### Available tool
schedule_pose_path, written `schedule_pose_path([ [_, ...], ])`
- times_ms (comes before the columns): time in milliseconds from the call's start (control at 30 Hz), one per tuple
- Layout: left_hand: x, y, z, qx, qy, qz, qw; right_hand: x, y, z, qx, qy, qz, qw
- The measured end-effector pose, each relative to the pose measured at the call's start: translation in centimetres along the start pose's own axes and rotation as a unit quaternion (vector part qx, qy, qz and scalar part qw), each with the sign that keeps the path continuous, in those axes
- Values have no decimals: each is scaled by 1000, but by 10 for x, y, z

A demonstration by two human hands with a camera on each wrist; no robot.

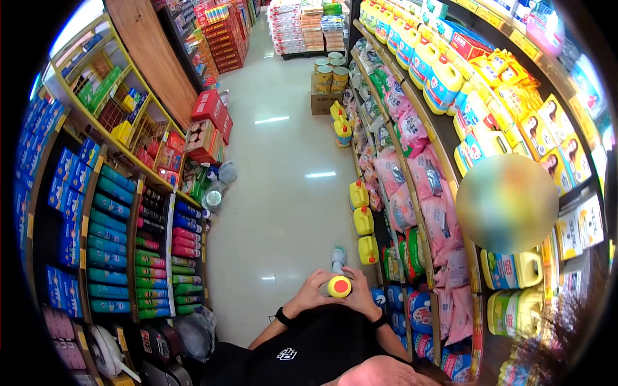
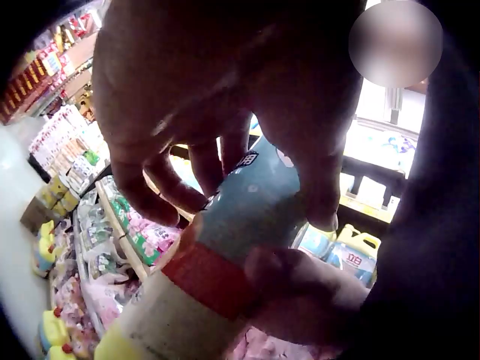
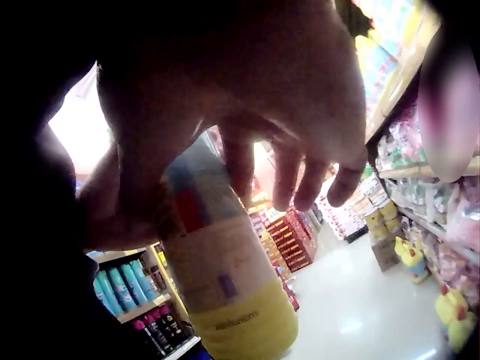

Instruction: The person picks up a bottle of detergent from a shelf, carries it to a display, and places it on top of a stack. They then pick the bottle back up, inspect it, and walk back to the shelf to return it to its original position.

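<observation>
In the head view a bottle (image 1: 339, 286) with a yellow end and a red round spot is held between the left hand (image 1: 309, 293) and the right hand (image 1: 362, 296), in front of a black shirt. The left wrist view shows the bottle (image 2: 247, 210) with blue, red, white and yellow bands; the left hand (image 2: 217, 82) has fingers and thumb around its blue part. In the right wrist view the right hand (image 3: 240, 90) grips the bottle (image 3: 232, 277) near its upper part, and its yellow end points down.
Shelves of pink bags (image 1: 438, 225) and detergent jugs (image 1: 444, 83) rise on the right. Teal cans (image 1: 108, 257) fill shelves on the left. Yellow jugs (image 1: 364, 220) stand on the floor (image 1: 283, 193) by the right shelf. Red boxes (image 1: 211, 114) and stacked cartons lie further ahead.
</observation>
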State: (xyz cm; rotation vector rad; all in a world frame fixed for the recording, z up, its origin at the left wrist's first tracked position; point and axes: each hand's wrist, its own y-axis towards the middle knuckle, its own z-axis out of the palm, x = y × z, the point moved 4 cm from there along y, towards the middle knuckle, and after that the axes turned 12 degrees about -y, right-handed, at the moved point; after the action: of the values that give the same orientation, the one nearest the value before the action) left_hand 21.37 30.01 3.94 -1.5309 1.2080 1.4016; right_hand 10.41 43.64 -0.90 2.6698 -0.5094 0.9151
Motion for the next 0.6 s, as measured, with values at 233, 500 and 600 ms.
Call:
schedule_pose_path([
  [233,11,109,-35,-26,-1,-24,999,-46,115,-47,-9,3,-66,998],
  [500,35,197,-58,-77,4,-45,996,-97,213,-74,0,-6,-101,995],
  [600,27,219,-76,-82,10,-39,996,-106,242,-70,10,13,-114,993],
])
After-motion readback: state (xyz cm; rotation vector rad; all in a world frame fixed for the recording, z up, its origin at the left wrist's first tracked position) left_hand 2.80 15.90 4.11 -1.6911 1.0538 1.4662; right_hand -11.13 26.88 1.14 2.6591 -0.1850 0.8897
